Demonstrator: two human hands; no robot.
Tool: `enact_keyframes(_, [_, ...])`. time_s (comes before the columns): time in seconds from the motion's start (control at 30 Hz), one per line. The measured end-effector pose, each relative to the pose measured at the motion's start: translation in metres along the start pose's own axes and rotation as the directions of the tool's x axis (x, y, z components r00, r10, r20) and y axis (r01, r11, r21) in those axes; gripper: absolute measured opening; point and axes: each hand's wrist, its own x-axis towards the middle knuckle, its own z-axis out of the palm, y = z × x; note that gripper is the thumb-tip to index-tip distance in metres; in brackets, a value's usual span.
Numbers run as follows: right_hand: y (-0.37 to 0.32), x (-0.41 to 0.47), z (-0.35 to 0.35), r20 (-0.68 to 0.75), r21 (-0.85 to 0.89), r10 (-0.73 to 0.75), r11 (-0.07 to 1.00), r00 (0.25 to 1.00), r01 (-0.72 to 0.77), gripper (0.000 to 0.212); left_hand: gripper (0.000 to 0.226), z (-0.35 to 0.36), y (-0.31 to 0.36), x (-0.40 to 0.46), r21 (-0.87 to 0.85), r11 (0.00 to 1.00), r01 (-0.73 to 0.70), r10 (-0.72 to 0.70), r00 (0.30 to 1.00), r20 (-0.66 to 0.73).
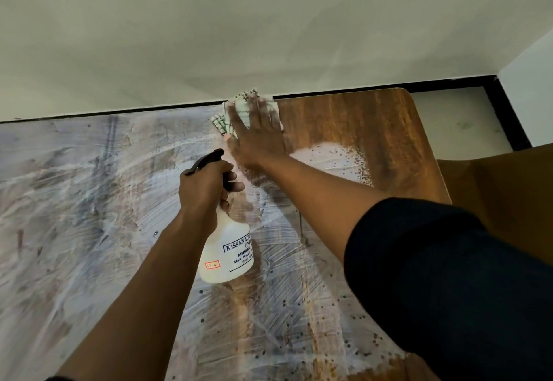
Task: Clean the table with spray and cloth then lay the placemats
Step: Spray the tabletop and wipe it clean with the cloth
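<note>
A wooden table (374,129) fills the view, most of it streaked with whitish wet smears; only its far right corner shows bare brown wood. My right hand (257,135) lies flat with straight fingers on a white cloth with green checks (244,102), pressing it onto the table at the far edge by the wall. My left hand (206,186) grips the neck and black trigger head of a white spray bottle (227,249), held above the table's middle. No placemats are in view.
A plain pale wall (269,27) runs right behind the table's far edge. Past the table's rounded right corner lies pale floor (454,117) with a black skirting strip. A brown surface (502,189) sits at the right beside the table.
</note>
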Motion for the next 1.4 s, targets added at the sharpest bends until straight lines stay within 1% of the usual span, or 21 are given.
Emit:
enact_keyframes(0.13, [0.035,-0.008,-0.007,-0.001,-0.021,-0.059,0.998,0.998,0.059,0.076,0.043,0.01,0.004,-0.003,0.002,1.0,0.009,-0.009,1.0,-0.029])
enact_keyframes(0.37, [0.139,-0.045,-0.033,-0.066,-0.005,0.154,0.988,0.986,-0.155,0.075,0.041,0.03,0.01,-0.013,0.021,1.0,-0.001,0.002,1.0,-0.028])
enact_keyframes(0.47, [0.152,-0.051,-0.034,-0.069,-0.011,0.193,0.981,0.979,-0.194,0.074,0.04,0.03,0.009,-0.019,0.012,1.0,0.01,-0.01,0.999,-0.032])
enact_keyframes(0.57, [0.138,-0.049,-0.032,-0.057,0.022,0.228,0.974,0.972,-0.227,0.072,0.039,0.021,0.009,-0.023,0.004,1.0,0.012,-0.012,0.998,-0.056])
enact_keyframes(0.63, [0.117,-0.047,-0.027,-0.075,0.034,0.228,0.974,0.971,-0.226,0.071,0.041,0.013,0.012,-0.026,-0.002,1.0,0.01,-0.01,0.998,-0.068])
enact_keyframes(0.7, [0.085,-0.051,-0.016,-0.077,0.05,0.175,0.984,0.982,-0.172,0.071,0.041,-0.001,0.013,-0.029,0.005,1.0,0.009,-0.009,0.997,-0.08])
enact_keyframes(0.77, [0.042,-0.055,-0.001,-0.084,0.058,0.087,0.995,0.993,-0.083,0.071,0.041,-0.018,0.016,-0.033,0.011,1.0,0.005,-0.004,0.997,-0.078])
enact_keyframes(0.9, [-0.036,-0.064,0.026,-0.022,0.01,-0.089,0.996,0.996,0.09,0.071,0.038,-0.051,0.021,-0.034,0.019,1.0,-0.007,0.009,0.997,-0.076])
enact_keyframes(0.97, [-0.046,-0.064,0.032,-0.017,0.011,-0.096,0.995,0.995,0.097,0.071,0.037,-0.064,0.022,-0.032,0.028,1.0,-0.01,0.012,0.997,-0.071])
enact_keyframes(1.03, [-0.04,-0.064,0.029,-0.01,0.025,-0.09,0.996,0.996,0.09,0.07,0.038,-0.078,0.022,-0.028,0.031,1.0,-0.001,0.003,0.998,-0.061])
enact_keyframes(1.1, [-0.026,-0.065,0.023,-0.01,0.031,-0.033,0.999,0.999,0.034,0.071,0.04,-0.092,0.022,-0.023,0.02,1.0,0.01,-0.009,0.999,-0.054])
enact_keyframes(1.17, [-0.005,-0.068,0.016,-0.053,0.058,0.115,0.992,0.992,-0.112,0.073,0.04,-0.104,0.024,-0.017,0.002,1.0,0.021,-0.021,0.998,-0.056])
enact_keyframes(1.27, [0.023,-0.069,0.009,-0.118,0.059,0.303,0.953,0.946,-0.298,0.072,0.041,-0.123,0.027,-0.011,-0.029,0.999,0.04,-0.042,0.997,-0.061])
enact_keyframes(1.33, [0.031,-0.067,0.007,-0.119,0.06,0.379,0.925,0.918,-0.374,0.07,0.04,-0.132,0.026,-0.008,-0.009,0.999,0.038,-0.038,0.998,-0.048])
enact_keyframes(1.4, [0.015,-0.059,0.009,-0.135,0.088,0.438,0.899,0.889,-0.43,0.068,0.036,-0.149,0.026,-0.003,0.016,0.999,0.033,-0.033,0.999,-0.016])
